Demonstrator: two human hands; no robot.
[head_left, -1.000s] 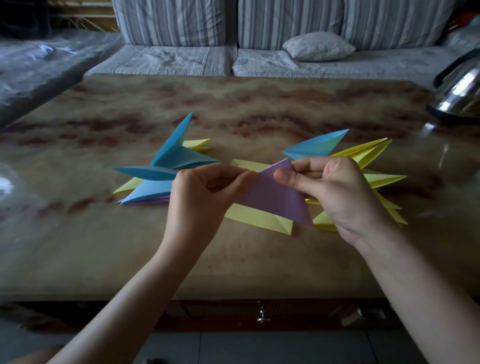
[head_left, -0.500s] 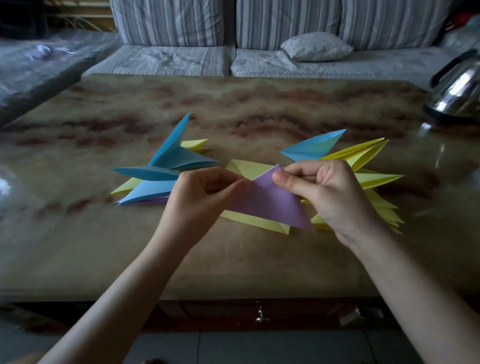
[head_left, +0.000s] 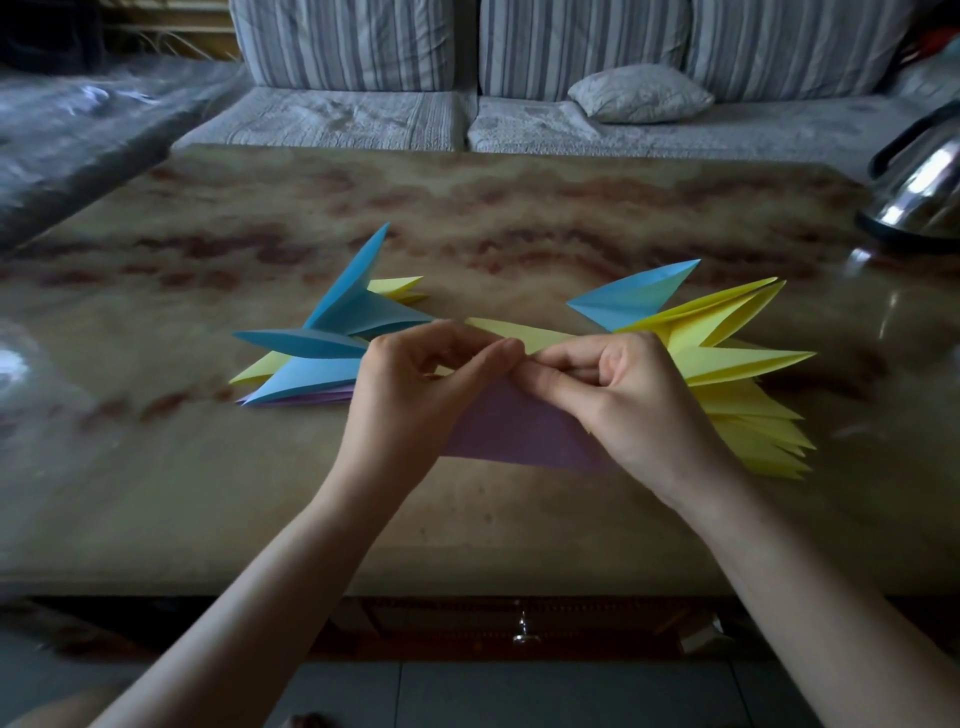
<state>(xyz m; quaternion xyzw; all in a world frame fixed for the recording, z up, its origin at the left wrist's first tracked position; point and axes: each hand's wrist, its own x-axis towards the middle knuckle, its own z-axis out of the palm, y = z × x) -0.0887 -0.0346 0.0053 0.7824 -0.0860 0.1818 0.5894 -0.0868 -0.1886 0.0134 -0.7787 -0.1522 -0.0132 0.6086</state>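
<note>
A purple folded paper lies flat as a triangle on the marble table, its top point under my fingers. My left hand and my right hand meet at that point, each pinching the paper between thumb and curled fingers. A yellow folded sheet lies just behind the hands. To the left sits a pile of blue folded pieces over yellow and purple ones. To the right is a pile of yellow folded pieces with one blue piece on top.
A shiny metal kettle stands at the table's far right edge. A striped sofa with a small pillow runs behind the table. A drawer with a metal pull is under the table's front edge.
The purple paper came down from a raised tilt to lie flat on the table. Both hands closed in together at its top point.
</note>
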